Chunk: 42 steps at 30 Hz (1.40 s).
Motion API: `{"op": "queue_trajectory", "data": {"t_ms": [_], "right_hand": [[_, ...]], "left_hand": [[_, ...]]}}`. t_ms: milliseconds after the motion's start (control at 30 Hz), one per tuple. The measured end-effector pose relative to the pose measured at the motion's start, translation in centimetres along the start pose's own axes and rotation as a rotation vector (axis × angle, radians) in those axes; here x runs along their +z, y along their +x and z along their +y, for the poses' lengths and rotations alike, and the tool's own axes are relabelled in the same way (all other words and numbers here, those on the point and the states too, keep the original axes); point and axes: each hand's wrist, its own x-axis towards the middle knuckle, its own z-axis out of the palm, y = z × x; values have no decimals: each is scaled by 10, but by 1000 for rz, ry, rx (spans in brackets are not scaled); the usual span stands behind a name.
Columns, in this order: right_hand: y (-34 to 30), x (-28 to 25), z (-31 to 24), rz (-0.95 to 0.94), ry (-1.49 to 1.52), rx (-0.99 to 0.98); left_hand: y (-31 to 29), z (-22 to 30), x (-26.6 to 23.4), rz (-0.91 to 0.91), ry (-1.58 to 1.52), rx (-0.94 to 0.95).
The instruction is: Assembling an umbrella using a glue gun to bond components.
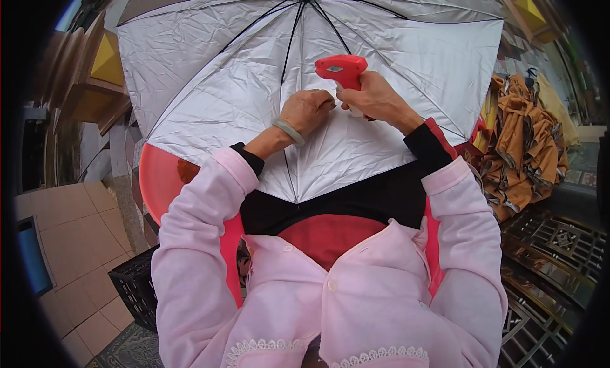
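So from my end, the open umbrella with the silver lining and thin black ribs (254,82) sat across my lap, spreading away to the far side. My right hand (380,101) was clamped around the grip of a red plastic pistol-shaped tagging gun (341,70), nose down near the fabric. My left hand (307,109), with a pale green bangle (289,131) on the wrist, had its fingers pinched together on the canopy cloth just beside the gun.

My read: that fabric looked thin, slick and floppy, so I'd pinch it close to a rib where it stays taut. The ribs seemed light but easy to bend. The gun looked stiff and light, fine to hold by its handle.

Around me: a pile of folded tan cloth (524,145) on the right, a black plastic crate (136,292) near left, a red plastic chair back (162,177) behind the canopy. The canopy itself hid most of what lay beyond.
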Motion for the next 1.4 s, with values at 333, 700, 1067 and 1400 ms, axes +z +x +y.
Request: {"op": "queue_trajectory", "data": {"t_ms": [333,700,1067,1400], "right_hand": [[-79,-35,-13,261,-391,-134],[-260,-183,98,767,184,-226],[-199,-216,175,977,610,-73],[-114,-221,157,1228,673,-262]], "left_hand": [[-45,33,11,-104,-517,-253],[-40,33,16,-210,-383,-119],[-49,33,15,-204,-422,-325],[-43,43,16,-180,-478,-420]]}}
